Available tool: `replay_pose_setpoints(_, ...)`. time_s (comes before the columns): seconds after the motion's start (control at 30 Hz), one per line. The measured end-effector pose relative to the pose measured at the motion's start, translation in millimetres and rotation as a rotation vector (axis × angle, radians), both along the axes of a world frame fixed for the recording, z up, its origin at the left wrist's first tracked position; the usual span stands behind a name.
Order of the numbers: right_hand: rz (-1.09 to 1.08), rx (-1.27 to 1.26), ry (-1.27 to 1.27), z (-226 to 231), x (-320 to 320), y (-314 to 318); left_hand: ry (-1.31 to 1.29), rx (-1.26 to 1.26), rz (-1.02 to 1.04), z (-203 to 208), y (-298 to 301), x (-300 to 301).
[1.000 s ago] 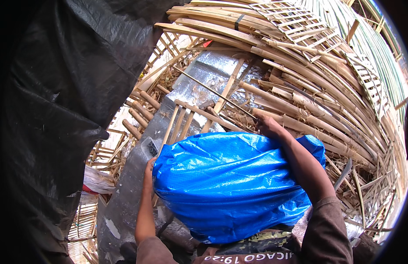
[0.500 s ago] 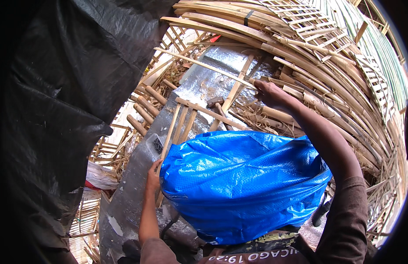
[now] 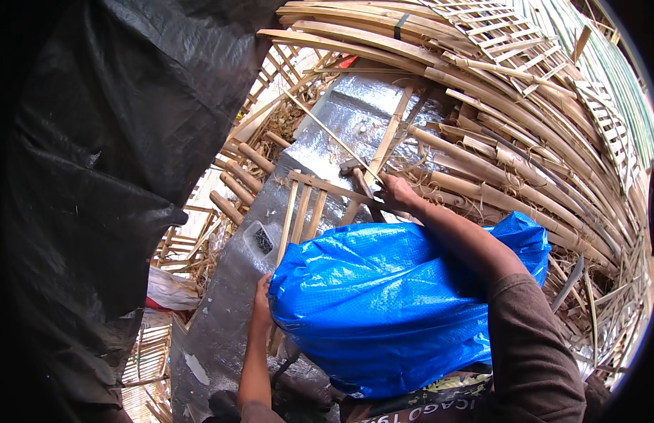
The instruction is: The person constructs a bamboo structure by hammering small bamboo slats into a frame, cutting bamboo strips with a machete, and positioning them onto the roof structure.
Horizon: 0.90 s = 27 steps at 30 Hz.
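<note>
A thin bamboo strip (image 3: 332, 134) is pinched at its near end in my right hand (image 3: 401, 194), and its far end slants away to the upper left. Below it lies a small frame of wooden or bamboo slats (image 3: 318, 211), partly covered by a blue tarp (image 3: 383, 303) across my lap. My left hand (image 3: 262, 299) is closed at the left edge of this frame, beside the tarp; its fingertips are partly hidden. Close to my right hand, a hammer (image 3: 352, 168) rests with its handle running under the frame's crosspiece.
Split bamboo lengths (image 3: 496, 169) are stacked at the right, with woven lattice panels (image 3: 503, 32) behind. Round wooden pegs (image 3: 237, 180) stick out at the left of the silvery work surface (image 3: 228, 324). An open container (image 3: 258, 241) is set there. A black sheet (image 3: 115, 176) hangs at far left.
My right hand has come nearer and slightly left, drawing the bamboo strip down toward the frame and hammer. My left hand stays at the frame's edge; the view has shifted a little.
</note>
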State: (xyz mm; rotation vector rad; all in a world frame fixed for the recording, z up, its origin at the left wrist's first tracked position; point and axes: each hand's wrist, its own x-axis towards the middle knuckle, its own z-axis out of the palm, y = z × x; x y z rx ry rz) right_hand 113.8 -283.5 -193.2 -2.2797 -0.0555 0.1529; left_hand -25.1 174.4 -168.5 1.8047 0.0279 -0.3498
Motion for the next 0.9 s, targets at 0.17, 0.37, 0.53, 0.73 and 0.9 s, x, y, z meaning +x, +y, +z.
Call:
replay_pose_setpoints(0.17, -0.011, 0.302, 0.26, -32.4, -6.8, -4.0, 0.044, -0.147, 0.107, -18.3, -5.4, -12.5)
replay_pose_setpoints(0.37, -0.006, 0.846, 0.698, 10.6, -18.4, 5.6, -0.087, -0.021, 0.022, 12.2, -16.4, -30.4)
replay_pose_setpoints(0.53, 0.09, 0.631, 0.825, 9.0, -5.8, 0.0, 0.072, -0.113, 0.123, 25.0, -18.0, -37.2)
replay_pose_setpoints(0.73, 0.148, 0.357, 0.694, 22.1, 2.4, -7.5, 0.028, -0.037, 0.063, 15.1, -6.0, -31.3)
replay_pose_setpoints(0.9, 0.135, 0.307, 0.595, 56.8, -6.0, -15.4, -0.038, 0.029, -0.002, 44.7, -20.0, -26.9)
